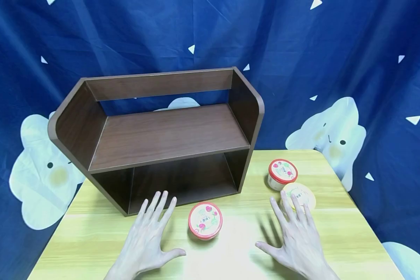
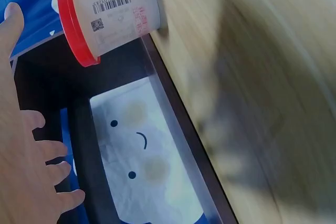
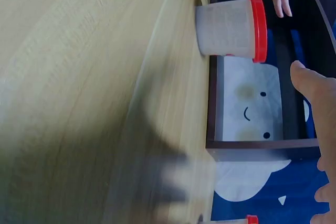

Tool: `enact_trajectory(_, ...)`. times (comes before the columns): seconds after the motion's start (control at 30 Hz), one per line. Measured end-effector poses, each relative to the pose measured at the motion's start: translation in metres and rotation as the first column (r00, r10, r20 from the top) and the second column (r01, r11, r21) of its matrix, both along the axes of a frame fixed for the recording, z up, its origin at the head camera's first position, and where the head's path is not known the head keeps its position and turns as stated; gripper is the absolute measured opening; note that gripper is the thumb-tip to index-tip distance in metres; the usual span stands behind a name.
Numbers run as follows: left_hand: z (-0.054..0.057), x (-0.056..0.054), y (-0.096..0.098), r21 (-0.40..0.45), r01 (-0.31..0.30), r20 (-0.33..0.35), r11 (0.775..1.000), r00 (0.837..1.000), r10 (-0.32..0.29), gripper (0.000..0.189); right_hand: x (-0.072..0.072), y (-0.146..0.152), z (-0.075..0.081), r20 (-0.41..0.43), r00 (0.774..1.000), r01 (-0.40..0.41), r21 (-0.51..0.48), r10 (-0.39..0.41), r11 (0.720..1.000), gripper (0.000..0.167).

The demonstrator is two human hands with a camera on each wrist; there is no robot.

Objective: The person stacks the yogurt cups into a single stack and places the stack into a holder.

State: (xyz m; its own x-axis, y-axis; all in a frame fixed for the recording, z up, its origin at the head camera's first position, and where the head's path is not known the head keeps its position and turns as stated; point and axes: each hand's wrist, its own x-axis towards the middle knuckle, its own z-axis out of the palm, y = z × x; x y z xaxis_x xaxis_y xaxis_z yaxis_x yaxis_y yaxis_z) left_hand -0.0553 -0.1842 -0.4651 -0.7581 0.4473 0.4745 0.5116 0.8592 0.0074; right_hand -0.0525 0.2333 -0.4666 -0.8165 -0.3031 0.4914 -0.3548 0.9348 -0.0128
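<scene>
A small round tub with a red lid (image 1: 205, 220) stands upright between my two hands; its white side with a barcode (image 2: 113, 3) shows in the left wrist view. My left hand (image 1: 145, 241) hovers with fingers spread, left of this tub and in front of the shelf. Palm down and fingers apart, my right hand (image 1: 295, 241) is over the right part of the table. Its fingertips overlap a yellow-lidded tub (image 1: 302, 193) in the head view; whether they touch it I cannot tell. Behind that stands another red-lidded tub (image 1: 282, 174).
A dark brown two-tier wooden shelf (image 1: 171, 134) stands at the back left of the light wood table (image 1: 238, 249). Its lower compartment (image 1: 185, 179) faces me. A blue curtain (image 1: 287, 58) with white clouds and triangles hangs behind the table.
</scene>
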Motion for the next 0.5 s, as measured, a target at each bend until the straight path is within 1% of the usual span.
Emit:
enact_trajectory(0.13,0.0,0.001,0.002,0.014,-0.001,0.024,1.0,1.0,0.001,0.135,0.001,0.004,0.002,-0.018,1.0,-0.002,-0.017,0.001,1.0,0.118)
enact_trajectory(0.23,-0.002,0.002,0.005,0.046,0.001,0.057,0.999,0.998,-0.004,0.138,0.0,0.011,0.004,-0.034,0.999,-0.007,-0.063,0.005,0.998,0.117)
enact_trajectory(0.4,-0.009,0.001,0.01,0.118,0.012,0.106,0.993,0.994,-0.024,0.134,-0.002,0.026,0.004,-0.028,1.0,-0.004,-0.158,0.0,0.987,0.114)
enact_trajectory(0.5,-0.014,0.0,0.014,0.179,0.017,0.142,0.984,0.989,-0.043,0.13,-0.004,0.037,0.004,-0.014,1.0,0.012,-0.205,-0.015,0.979,0.112)
